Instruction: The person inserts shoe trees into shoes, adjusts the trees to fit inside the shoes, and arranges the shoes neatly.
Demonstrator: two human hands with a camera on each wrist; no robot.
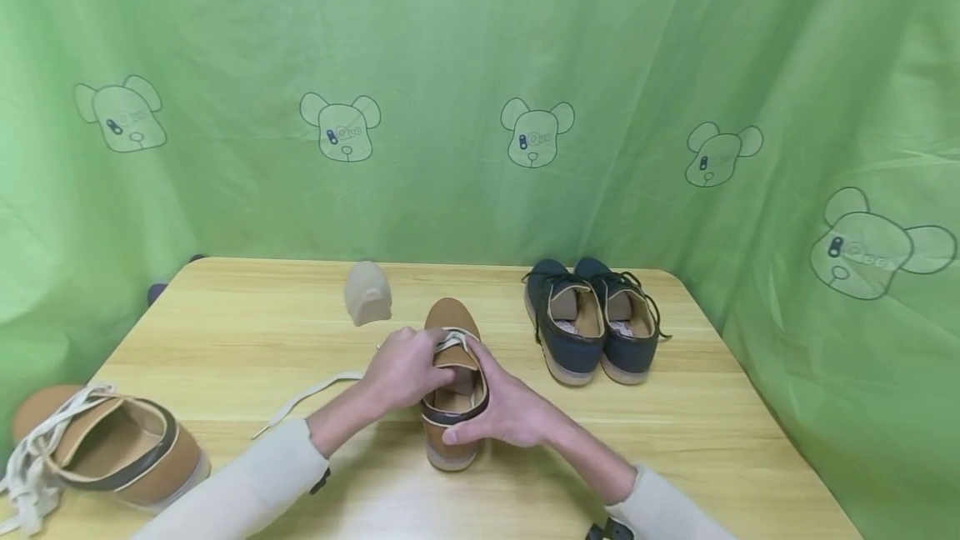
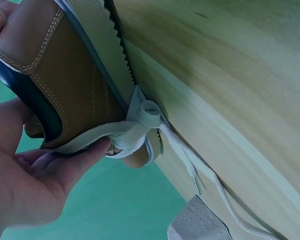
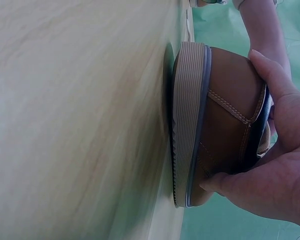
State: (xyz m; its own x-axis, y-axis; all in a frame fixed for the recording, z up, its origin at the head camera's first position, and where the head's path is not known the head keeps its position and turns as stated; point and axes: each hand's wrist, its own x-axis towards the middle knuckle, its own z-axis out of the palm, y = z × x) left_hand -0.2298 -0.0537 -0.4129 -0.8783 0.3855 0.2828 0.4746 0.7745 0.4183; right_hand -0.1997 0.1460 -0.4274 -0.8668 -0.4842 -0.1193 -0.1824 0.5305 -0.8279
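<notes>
A brown lace-up shoe [image 1: 452,315] with white laces stands on the table between my hands, toe pointing away. My left hand [image 1: 401,369] pinches its left upper edge, the thumb reaching into the opening and the fingers by the laces. In the left wrist view those fingers lie against the knotted white lace [image 2: 132,131]. My right hand [image 1: 517,411] grips the shoe from the right, with the thumb at the heel and the fingers along the side near the laces. The right wrist view shows the ribbed pale sole [image 3: 190,120] close to the tabletop. The inside is partly covered by my left thumb.
A second brown shoe [image 1: 142,461] with loose white laces lies at the near left. A beige shoe insert [image 1: 367,290] sits at the back. Two dark blue shoes [image 1: 573,348] stand side by side on the right. Green curtain [image 1: 450,207] surrounds the table [image 1: 675,440].
</notes>
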